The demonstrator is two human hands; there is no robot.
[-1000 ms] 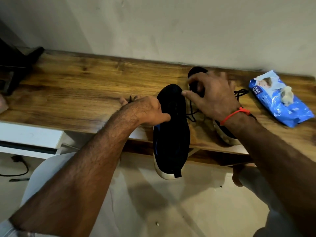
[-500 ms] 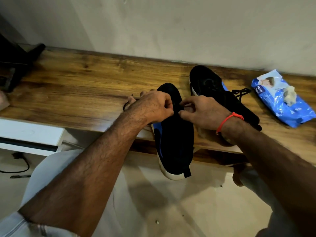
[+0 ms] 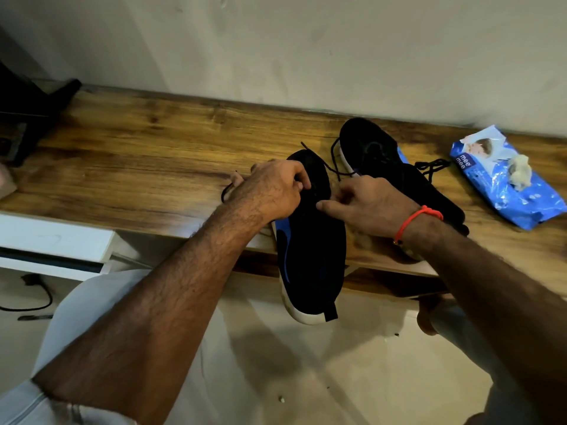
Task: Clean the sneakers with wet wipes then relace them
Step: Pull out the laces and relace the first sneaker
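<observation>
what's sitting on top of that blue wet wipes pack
A crumpled whitish wipe sits on top of the blue plastic wet wipes pack on the wooden shelf. The pack's opening under the wipe is hidden.

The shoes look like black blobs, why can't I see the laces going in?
Head view: dim light leaves the near sneaker and far sneaker almost featureless black; both hands cover the eyelets; the wide lens bends the table edge.

wooden shelf (image 3: 129, 167), 2 sneakers (image 3: 310, 256), wipes pack (image 3: 521, 197)
</observation>
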